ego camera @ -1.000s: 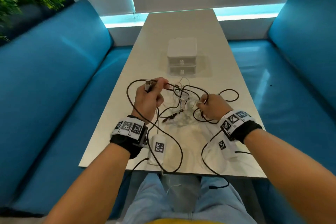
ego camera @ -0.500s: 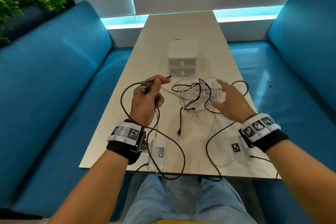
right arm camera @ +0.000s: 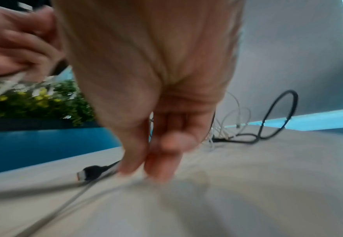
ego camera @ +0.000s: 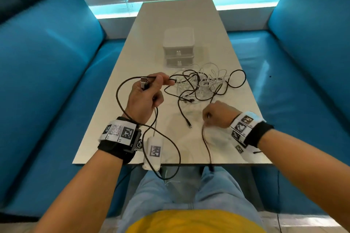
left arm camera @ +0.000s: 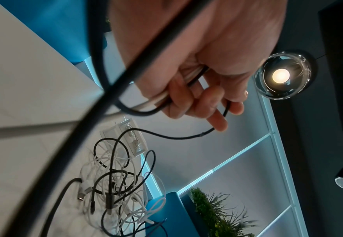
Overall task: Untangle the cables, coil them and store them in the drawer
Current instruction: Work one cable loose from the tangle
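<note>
Left hand (ego camera: 144,98): raised above the desk (ego camera: 189,15), grip closed round a dark cable (ego camera: 118,98) and its metal-tipped plug (ego camera: 144,83); in the left wrist view the fingers (left arm camera: 217,112) curl round the dark strand and a pale one.
Held cable, direction: from the grip it loops out to the person's left, swings back under the wrist, hangs over the near desk edge, and another length runs right from the fingertips into the tangle.
Right hand (ego camera: 219,113): low at the desk near the front right, grip narrow, thumb and fingers pinched on a thin dark cable (ego camera: 206,143) whose long axis runs toward the person and drops off the near edge.
Tangle (ego camera: 204,85): black and white cables heaped on the desk just in front of the drawer unit (ego camera: 179,49), between the two hands and farther away; one black loop (ego camera: 236,81) sticks out to the right.
Loose end: a black plug end (ego camera: 188,125) lies on the desk, pointing toward the person, just left of the right hand.
Drawer unit: white, two drawers stacked, both closed, fronts facing the person.
Hard to make out: the right wrist view is blurred, so the pinch (right arm camera: 162,168) is unclear there; which strands in the tangle join which cannot be told; the right hand's cable is cut off below the desk edge.
</note>
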Available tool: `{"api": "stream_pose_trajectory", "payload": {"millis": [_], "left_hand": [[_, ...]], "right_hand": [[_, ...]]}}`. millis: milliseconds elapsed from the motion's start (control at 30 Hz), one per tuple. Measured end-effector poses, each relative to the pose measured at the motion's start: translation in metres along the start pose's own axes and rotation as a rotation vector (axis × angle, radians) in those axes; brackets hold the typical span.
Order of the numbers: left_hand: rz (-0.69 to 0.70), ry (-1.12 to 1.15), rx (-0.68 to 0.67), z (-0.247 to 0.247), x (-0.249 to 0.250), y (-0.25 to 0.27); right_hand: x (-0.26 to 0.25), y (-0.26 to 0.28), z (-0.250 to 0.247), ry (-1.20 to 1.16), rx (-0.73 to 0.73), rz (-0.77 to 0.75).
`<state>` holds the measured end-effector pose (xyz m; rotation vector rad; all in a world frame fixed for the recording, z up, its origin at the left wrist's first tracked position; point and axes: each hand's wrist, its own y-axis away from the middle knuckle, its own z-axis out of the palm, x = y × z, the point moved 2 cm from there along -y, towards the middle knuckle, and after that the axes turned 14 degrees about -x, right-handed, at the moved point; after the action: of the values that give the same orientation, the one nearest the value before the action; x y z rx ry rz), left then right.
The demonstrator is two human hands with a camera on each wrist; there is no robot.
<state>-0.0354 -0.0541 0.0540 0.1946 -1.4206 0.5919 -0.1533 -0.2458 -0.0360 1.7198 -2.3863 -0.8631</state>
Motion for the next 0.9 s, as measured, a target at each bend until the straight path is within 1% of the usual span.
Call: {"api": "stream_pose_trajectory", "payload": {"millis": [100, 167, 200, 300, 367, 433, 467, 500, 533, 567, 600, 667, 767, 900], "left_hand": [[-0.002, -0.012, -0.032, 0.002, 0.001, 0.004], [0.003, -0.02, -0.049, 0.004, 0.003, 0.006], [0.005, -0.022, -0.058, 0.004, 0.004, 0.006], [0.018, -0.038, -0.083, 0.004, 0.007, 0.005], [0.02, -0.053, -0.093, 0.003, 0.008, 0.004], [0.01, -0.061, -0.103, 0.004, 0.009, 0.002], [0.004, -0.062, -0.115, 0.005, 0.008, 0.001], [-0.001, -0.062, -0.135, 0.008, 0.007, 0.0], [-0.007, -0.064, -0.161, 0.012, 0.005, -0.002], [-0.013, -0.066, -0.191, 0.017, 0.004, -0.003], [-0.02, -0.067, -0.22, 0.021, 0.003, -0.004], [-0.033, -0.069, -0.271, 0.028, 0.003, -0.004], [-0.032, -0.075, -0.35, 0.03, 0.004, -0.002], [-0.057, -0.118, -0.479, 0.036, 0.005, -0.002]], "right_hand": [[-0.003, -0.009, -0.019, -0.116, 0.334, 0.067], [-0.005, -0.013, -0.034, -0.143, 0.459, 0.12], [-0.006, -0.015, -0.04, -0.148, 0.475, 0.153], [-0.005, -0.016, -0.049, -0.173, 0.437, 0.24], [-0.005, -0.011, -0.048, -0.237, 0.415, 0.215], [-0.013, 0.003, -0.047, -0.399, 0.415, 0.085], [-0.02, 0.011, -0.048, -0.514, 0.39, -0.014], [-0.029, 0.02, -0.049, -0.616, 0.332, -0.118], [-0.038, 0.028, -0.05, -0.677, 0.262, -0.208], [-0.046, 0.034, -0.052, -0.692, 0.211, -0.285], [-0.053, 0.039, -0.054, -0.671, 0.192, -0.342], [-0.059, 0.047, -0.057, -0.628, 0.237, -0.384], [-0.053, 0.062, -0.06, -0.69, 0.334, -0.366], [-0.04, 0.09, -0.06, -0.716, 0.344, -0.392]]}}
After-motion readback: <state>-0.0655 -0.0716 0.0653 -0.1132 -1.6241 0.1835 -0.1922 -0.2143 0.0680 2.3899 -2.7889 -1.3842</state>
